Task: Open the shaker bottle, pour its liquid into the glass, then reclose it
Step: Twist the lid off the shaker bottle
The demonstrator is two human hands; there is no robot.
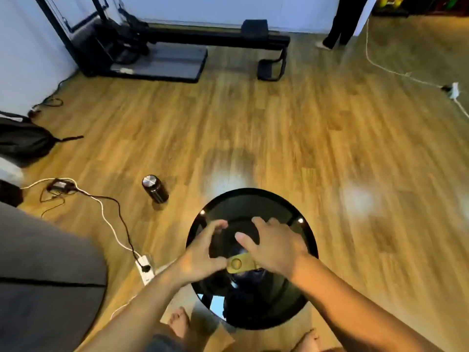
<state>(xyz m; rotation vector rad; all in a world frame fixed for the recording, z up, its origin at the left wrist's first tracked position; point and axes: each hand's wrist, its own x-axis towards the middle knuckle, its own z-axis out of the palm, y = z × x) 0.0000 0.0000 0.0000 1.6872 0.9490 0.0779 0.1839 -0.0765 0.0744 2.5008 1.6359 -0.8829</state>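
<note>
The shaker bottle [238, 264] stands on a round black glass table [253, 199] and I see it from above: a gold lid strip with a round knob over a dark body. My left hand [203, 255] hovers to its left, fingers curved in a C, thumb tip beside the gold strip. My right hand [274, 247] is spread palm-down over the bottle's right side and hides part of the lid. Neither hand visibly grips anything. I cannot make out the glass; the space between my left fingers is dark and blurred.
A black metal canister [154, 189] stands on the wooden floor left of the table. A power strip [144, 268] and cables lie near the table's left edge. Dark gym equipment [157, 47] lines the far wall, where a person's legs [340, 29] stand. My bare feet [179, 323] are below the table.
</note>
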